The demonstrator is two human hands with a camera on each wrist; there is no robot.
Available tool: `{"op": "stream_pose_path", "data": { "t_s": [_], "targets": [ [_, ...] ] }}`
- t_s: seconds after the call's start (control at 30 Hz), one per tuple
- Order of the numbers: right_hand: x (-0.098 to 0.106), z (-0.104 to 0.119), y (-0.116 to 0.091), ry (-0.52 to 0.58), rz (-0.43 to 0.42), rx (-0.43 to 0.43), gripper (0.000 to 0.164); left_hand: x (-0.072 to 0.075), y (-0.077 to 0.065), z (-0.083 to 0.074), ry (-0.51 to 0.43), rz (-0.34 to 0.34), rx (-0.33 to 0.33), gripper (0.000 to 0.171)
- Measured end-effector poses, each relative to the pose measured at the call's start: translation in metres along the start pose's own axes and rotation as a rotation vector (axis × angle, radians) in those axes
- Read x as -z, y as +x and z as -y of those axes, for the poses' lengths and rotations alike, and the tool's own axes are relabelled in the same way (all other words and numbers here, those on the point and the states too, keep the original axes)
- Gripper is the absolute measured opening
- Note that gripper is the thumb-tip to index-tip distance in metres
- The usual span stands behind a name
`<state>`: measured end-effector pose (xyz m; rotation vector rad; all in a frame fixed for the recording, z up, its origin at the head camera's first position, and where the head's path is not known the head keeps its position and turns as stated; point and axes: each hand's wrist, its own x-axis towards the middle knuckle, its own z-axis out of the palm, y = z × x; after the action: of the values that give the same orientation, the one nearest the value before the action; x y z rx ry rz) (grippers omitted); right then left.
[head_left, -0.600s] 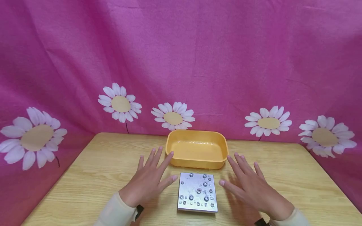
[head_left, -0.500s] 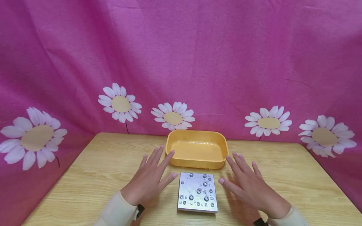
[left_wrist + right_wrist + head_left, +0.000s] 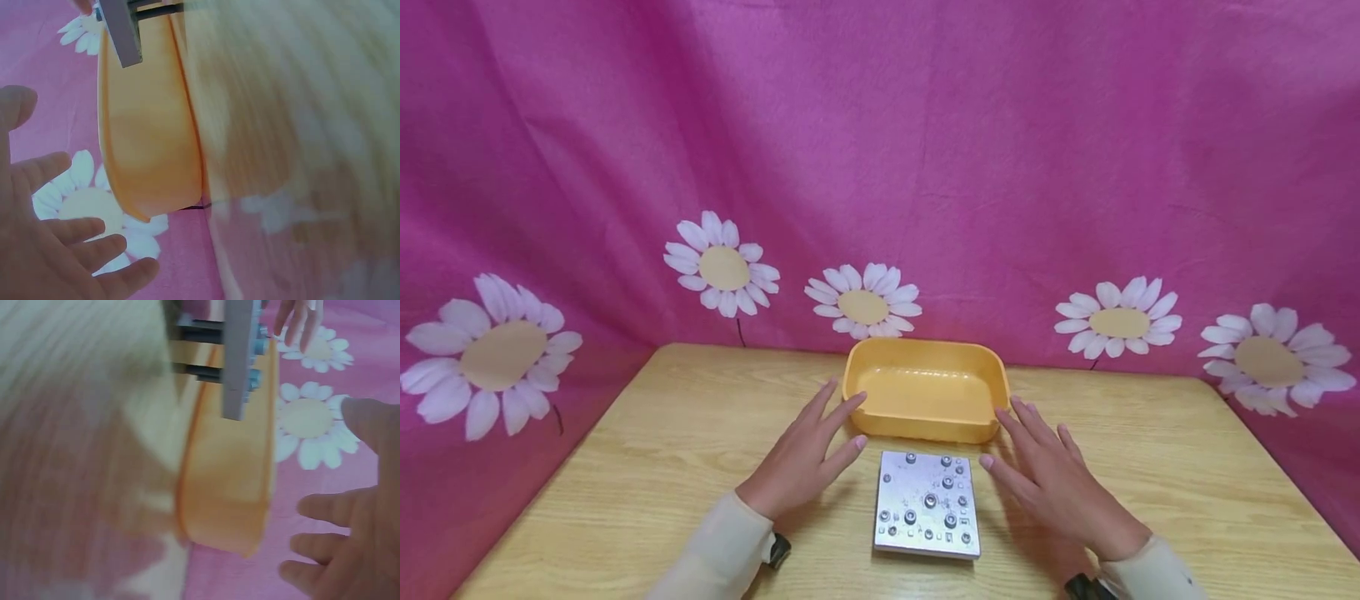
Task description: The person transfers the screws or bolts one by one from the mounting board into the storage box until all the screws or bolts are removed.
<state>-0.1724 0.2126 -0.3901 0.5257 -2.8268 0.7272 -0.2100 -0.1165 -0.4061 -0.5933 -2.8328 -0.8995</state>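
A square silver metal plate [image 3: 927, 505] with several hex-socket bolts and small square holes on its top lies between my hands. Seen edge-on in the left wrist view, the plate [image 3: 122, 34] is raised on dark posts, which the right wrist view also shows under the plate [image 3: 239, 362]. My left hand [image 3: 801, 460] hovers left of it, fingers spread and holding nothing. On the other side my right hand [image 3: 1057, 479] is held the same way, thumb toward the plate. Behind the plate stands a yellow plastic tub [image 3: 927, 429], its inside bare. Fingertips of both hands overlap its front corners in the head view.
Everything stands on a wooden table [image 3: 700, 467] with light grain. A pink curtain [image 3: 970, 167] printed with large white daisies closes off the back and both sides. Dark straps show at the cuffs of both pale sleeves [image 3: 718, 542].
My left hand has turned slightly onto its side and shifted a little right. The right hand has drifted slightly left. The whole head view has tilted a little; plate and tub stay put.
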Motion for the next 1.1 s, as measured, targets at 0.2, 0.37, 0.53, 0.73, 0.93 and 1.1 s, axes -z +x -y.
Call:
{"op": "stream_pose_path", "data": {
  "t_s": [0.2, 0.37, 0.53, 0.73, 0.93, 1.1],
  "targets": [
    [-0.013, -0.014, 0.006, 0.073, -0.010, -0.004, 0.068, -0.003, 0.004, 0.005, -0.112, 0.049, 0.031, 0.059],
    [-0.019, -0.021, 0.008, 0.104, -0.007, -0.016, 0.068, -0.007, 0.009, 0.011, -0.181, 0.067, 0.054, 0.058],
    [-0.021, -0.024, 0.009, 0.138, -0.006, -0.016, 0.066, -0.010, 0.013, 0.017, -0.261, 0.062, 0.063, 0.054],
    [-0.023, -0.030, 0.009, 0.212, 0.005, -0.024, 0.061, -0.015, 0.016, 0.026, -0.384, 0.082, 0.092, 0.045],
    [-0.025, -0.036, 0.010, 0.287, 0.013, -0.024, 0.059, -0.018, 0.017, 0.033, -0.468, 0.113, 0.125, 0.040],
    [-0.024, -0.037, 0.010, 0.289, 0.007, -0.024, 0.057, -0.018, 0.016, 0.034, -0.501, 0.133, 0.125, 0.040]
  ]
}}
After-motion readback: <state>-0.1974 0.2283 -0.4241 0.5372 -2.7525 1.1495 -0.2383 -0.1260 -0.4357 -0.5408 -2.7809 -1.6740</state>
